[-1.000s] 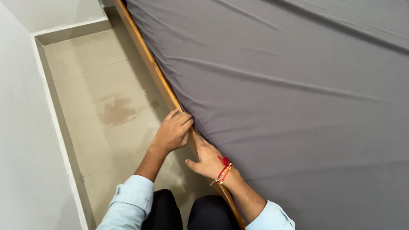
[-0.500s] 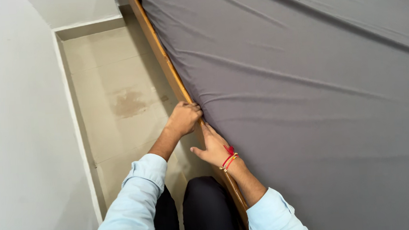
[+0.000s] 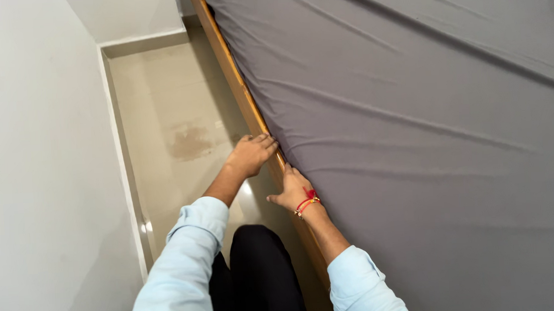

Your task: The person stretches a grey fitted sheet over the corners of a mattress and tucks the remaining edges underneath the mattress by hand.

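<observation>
Both hands [image 3: 271,172] have slid further along the grey sheet [image 3: 415,115]

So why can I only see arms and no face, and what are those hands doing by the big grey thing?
The camera sits on the person's head and looks down, so you see only their arms, light blue sleeves and dark trousers. The big grey thing is a grey sheet stretched over a bed. Along its side runs a wooden bed frame. The left hand is curled at the sheet's edge beside the frame. The right hand, wearing a red thread bracelet, presses on the same edge just below. Its fingertips are hidden, so the grip is unclear. Beside the bed are a beige tiled floor and a white wall.
</observation>
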